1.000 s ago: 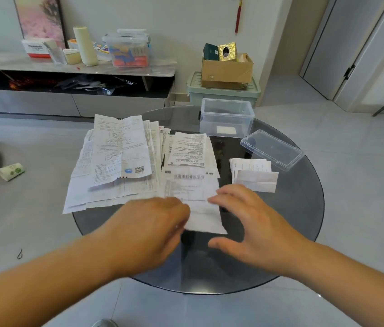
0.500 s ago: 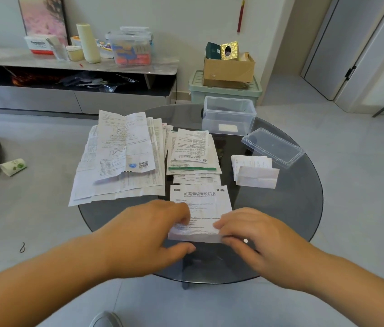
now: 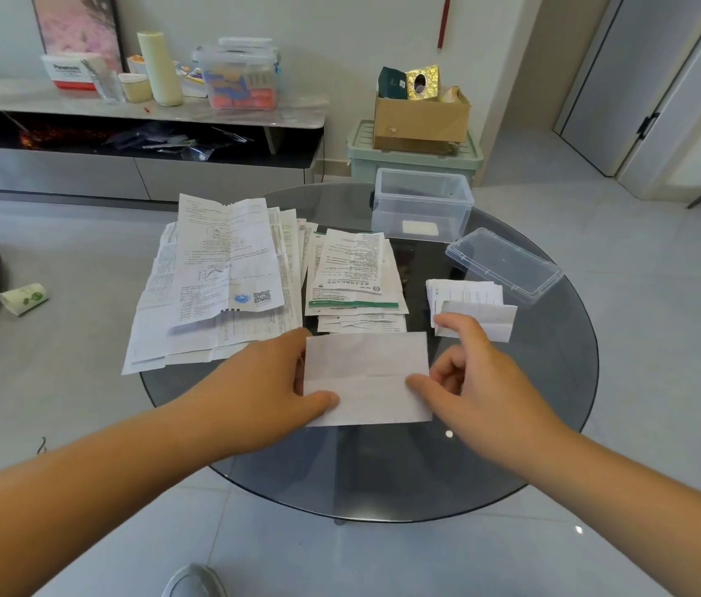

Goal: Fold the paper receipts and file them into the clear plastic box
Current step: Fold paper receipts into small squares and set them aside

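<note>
Gripping receipt [image 3: 366, 372] at its left edge in left hand [image 3: 262, 381], right hand [image 3: 477, 381] thumbing the right edge (pinching or merely pressing, cannot tell), by tabletop [image 3: 542, 381] near edge, for creasing.

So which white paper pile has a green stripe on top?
The middle paper pile, between the large left stack and the small folded pile; only its top sheet shows green.

Beyond the round smoked-glass table [image 3: 555, 424], a low media console [image 3: 51, 170] with a pale marble-look top and grey drawers runs along the white wall [image 3: 340, 36]. A framed pinkish picture [image 3: 77, 28] stands on it, far left of the table. Straight behind the table a mint-green storage bin [image 3: 413, 163] carries a cardboard box [image 3: 422, 118], under a hanging red tassel [image 3: 443, 19]. Right of the table stand grey doors [image 3: 624, 79]. Pale grey floor tiles [image 3: 641, 295] surround the table in soft, even light.
</note>
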Available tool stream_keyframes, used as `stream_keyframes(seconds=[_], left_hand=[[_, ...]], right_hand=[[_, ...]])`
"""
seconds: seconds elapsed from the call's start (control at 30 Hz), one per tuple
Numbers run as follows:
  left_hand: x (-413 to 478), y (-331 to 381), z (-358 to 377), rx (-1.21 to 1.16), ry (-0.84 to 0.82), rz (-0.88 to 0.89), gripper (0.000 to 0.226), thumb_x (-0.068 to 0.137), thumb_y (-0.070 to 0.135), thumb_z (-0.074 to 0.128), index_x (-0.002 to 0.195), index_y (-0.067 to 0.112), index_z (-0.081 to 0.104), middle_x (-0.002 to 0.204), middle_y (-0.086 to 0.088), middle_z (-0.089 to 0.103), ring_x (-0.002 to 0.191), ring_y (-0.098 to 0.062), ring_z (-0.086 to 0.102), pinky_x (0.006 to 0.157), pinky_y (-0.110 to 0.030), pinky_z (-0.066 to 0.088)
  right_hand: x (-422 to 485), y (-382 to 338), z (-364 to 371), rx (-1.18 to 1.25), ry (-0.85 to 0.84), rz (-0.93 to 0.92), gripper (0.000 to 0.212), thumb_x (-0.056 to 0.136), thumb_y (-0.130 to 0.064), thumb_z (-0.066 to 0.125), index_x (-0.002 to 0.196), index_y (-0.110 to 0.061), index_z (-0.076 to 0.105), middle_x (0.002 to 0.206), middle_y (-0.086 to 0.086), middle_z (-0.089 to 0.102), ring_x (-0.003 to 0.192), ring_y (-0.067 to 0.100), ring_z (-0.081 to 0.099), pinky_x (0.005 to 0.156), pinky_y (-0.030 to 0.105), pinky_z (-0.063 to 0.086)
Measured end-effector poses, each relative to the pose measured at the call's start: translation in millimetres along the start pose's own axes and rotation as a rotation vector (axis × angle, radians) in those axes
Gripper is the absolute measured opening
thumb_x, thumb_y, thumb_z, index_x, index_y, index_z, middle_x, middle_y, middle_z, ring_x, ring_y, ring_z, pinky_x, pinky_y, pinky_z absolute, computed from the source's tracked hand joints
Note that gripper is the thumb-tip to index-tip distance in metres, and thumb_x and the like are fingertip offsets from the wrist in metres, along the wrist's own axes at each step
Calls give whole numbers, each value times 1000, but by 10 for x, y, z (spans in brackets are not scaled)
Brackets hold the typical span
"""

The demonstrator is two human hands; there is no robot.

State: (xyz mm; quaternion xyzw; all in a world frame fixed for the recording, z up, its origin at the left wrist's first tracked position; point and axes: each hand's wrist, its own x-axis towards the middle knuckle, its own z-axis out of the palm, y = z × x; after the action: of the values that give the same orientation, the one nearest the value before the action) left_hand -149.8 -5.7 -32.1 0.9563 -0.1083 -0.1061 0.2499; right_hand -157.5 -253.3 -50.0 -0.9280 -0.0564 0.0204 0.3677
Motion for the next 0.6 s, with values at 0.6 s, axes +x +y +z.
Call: stream_keyframes(seconds=[0.6], left_hand=[[134,-62,162,332,-52,144,68,85,77,42,147,53,27,135,10,23,127,-14,25,111,-33,25]], right_hand=[[-19,-117,227,-399,-46,-10,59,80,-75,54,130,-45,44,108,-11,33,110,13,32,93,30,26]])
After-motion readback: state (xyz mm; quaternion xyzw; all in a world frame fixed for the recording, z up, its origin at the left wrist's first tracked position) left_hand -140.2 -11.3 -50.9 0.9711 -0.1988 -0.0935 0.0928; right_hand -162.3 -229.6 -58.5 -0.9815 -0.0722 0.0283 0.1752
